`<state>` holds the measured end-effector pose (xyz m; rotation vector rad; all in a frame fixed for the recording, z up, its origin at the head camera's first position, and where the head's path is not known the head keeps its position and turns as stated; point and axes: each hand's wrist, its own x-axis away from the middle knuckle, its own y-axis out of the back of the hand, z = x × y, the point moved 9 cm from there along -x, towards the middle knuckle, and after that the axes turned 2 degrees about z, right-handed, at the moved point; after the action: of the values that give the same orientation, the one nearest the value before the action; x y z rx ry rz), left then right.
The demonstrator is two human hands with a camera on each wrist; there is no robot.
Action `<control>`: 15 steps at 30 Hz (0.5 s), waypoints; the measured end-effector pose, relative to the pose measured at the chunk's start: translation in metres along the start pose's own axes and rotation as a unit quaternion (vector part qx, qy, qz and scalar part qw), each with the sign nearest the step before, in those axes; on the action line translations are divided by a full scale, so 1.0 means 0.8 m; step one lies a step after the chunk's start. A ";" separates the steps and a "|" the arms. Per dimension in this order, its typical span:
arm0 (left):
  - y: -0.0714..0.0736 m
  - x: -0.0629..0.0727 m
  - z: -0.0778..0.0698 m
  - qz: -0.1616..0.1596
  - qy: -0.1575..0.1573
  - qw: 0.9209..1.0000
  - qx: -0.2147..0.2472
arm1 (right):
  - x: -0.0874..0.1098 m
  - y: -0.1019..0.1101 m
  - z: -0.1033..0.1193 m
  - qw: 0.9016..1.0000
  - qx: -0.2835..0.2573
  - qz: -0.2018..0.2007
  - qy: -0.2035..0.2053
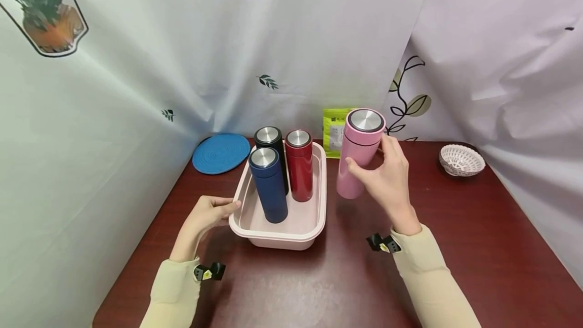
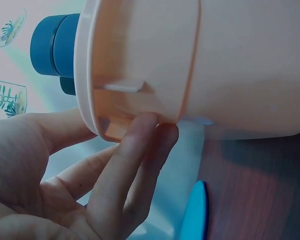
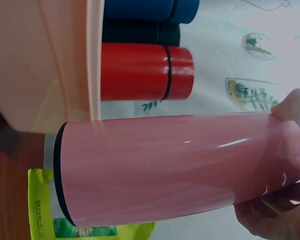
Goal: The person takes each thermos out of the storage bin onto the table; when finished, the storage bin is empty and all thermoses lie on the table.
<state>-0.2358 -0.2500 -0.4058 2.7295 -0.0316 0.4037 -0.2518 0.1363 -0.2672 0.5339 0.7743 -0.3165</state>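
glossy reddish-brown table (image 1: pixel 296 287), white drapes (image 1: pixel 319 39) (plant-printed), pink bottle (image 1: pixel 356 152) held above

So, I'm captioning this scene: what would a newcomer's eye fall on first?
Probably the pink flask, held by the right grip to the right of the pale pink tub. Next, perhaps, the blue flask, red flask and dark flask standing inside that tub. A bright blue disc shows farther back, left.

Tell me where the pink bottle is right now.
In the head view, the pink bottle is gripped in the right hand, just right of the pale pink basin and partly in front of the yellow-green packet.
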 end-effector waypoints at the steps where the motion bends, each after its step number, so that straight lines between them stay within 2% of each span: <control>1: 0.000 0.000 0.000 0.000 0.000 1.000 0.000 | 0.000 -0.001 -0.003 1.000 0.002 0.000 -0.002; 15: 0.000 0.001 0.000 -0.004 -0.002 1.000 -0.006 | 0.008 -0.021 -0.055 0.999 0.024 0.021 -0.040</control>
<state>-0.2351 -0.2503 -0.4054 2.7178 -0.0255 0.3942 -0.2804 0.1469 -0.3032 0.5781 0.6783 -0.3163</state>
